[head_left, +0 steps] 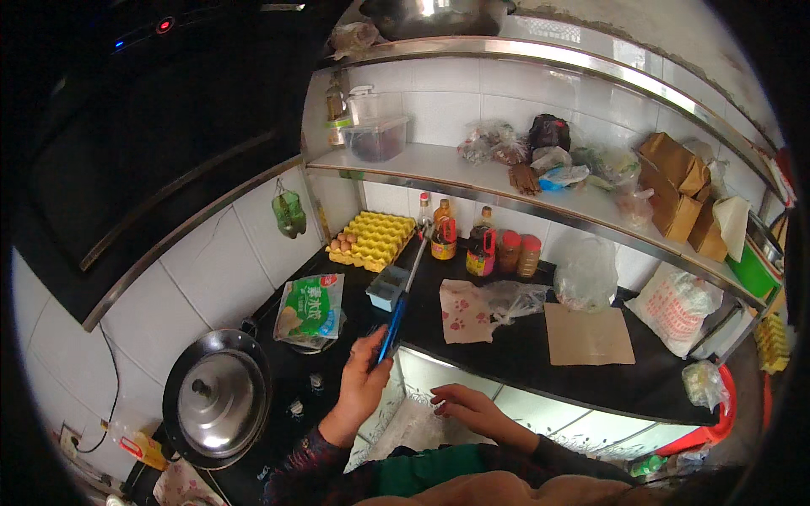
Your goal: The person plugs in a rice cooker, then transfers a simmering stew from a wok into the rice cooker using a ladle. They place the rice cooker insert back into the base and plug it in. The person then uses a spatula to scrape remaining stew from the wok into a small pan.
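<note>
My left hand [361, 390] is closed around the blue handle of a long thin tool [394, 325]. Its silver shaft slants up and away, over the black counter, toward the bottles; its kind is not clear. Beside the shaft sits a small grey-blue divided container [387, 287]. Behind that is a yellow egg tray [377, 239] with several brown eggs [343, 243] at its left end. Lower and to the right, my right hand [472, 411] hovers in front of the counter edge, fingers loosely apart and bent, with no object visible in it.
A lidded wok [218, 396] occupies the stove at left, near a green food packet [309, 309]. Sauce bottles [481, 244] and jars [528, 255] line the wall. Cardboard [588, 335] and plastic bags [585, 274] lie at right. Above runs a loaded shelf [430, 169].
</note>
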A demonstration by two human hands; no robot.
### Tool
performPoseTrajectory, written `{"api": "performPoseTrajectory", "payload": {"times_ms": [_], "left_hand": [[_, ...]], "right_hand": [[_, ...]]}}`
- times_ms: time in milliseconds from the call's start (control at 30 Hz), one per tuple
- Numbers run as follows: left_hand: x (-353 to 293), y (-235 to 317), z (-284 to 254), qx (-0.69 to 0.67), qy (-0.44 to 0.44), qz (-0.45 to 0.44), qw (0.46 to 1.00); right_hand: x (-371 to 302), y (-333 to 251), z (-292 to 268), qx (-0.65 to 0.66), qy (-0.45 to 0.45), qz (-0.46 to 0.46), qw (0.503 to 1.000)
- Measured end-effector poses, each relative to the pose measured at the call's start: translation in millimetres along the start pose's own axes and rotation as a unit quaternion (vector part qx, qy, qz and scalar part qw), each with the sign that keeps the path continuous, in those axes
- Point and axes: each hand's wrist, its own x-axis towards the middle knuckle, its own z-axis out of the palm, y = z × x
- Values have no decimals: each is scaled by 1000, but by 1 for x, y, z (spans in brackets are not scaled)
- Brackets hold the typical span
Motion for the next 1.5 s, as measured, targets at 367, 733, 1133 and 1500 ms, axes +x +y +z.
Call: {"api": "performPoseTrajectory", "payload": {"times_ms": [367, 733, 1133, 1500], "left_hand": [[269, 2, 60, 297, 103, 222, 923], [485, -61, 104, 531, 106, 102, 834], [511, -88, 92, 564, 164, 196, 785], [177, -52, 124, 324, -75, 182, 925]], "right_hand": [[-2, 6, -115, 28, 44, -10, 999], [-10, 10, -228, 48, 89, 11, 995], [-7, 18, -269, 77, 70, 51, 993], [48, 27, -230, 51, -141, 91, 984]]}}
